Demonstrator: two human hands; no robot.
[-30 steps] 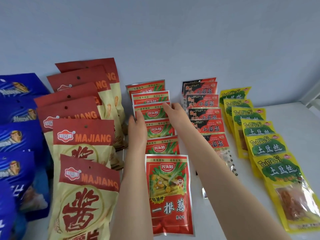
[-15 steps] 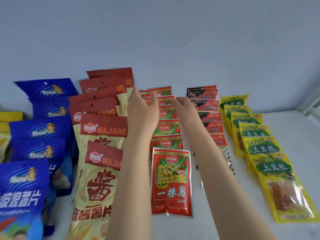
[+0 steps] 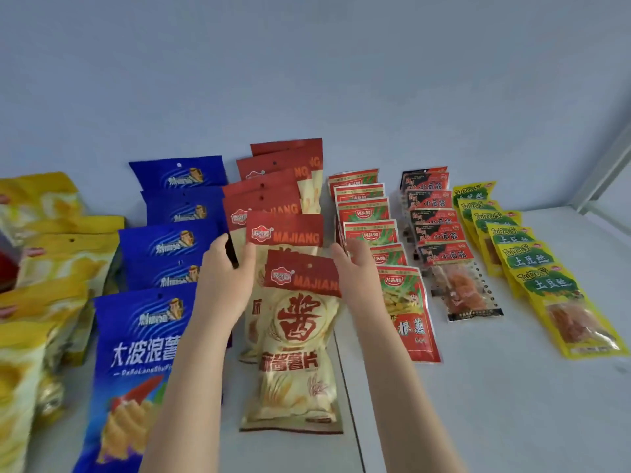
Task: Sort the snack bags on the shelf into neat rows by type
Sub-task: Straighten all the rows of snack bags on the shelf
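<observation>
Snack bags lie in overlapping rows on a white shelf. From the left these are yellow bags, blue chip bags, red-and-cream MAJIANG bags, small red-and-green packets, black-and-red packets and yellow-green TuDouSi packets. My left hand pinches the left edge of a MAJIANG bag in the middle of its row, thumb on the front. At the right edge of the front MAJIANG bags my right hand rests with fingers apart, holding nothing.
A pale blue wall stands right behind the rows. A white upright post rises at the shelf's right end. A seam in the shelf top runs forward beside the MAJIANG row. Bare shelf lies in front of the small packets.
Both hands left the red-and-green packet row and moved left to flank the MAJIANG row. The view also swung left, so the yellow bags came into sight.
</observation>
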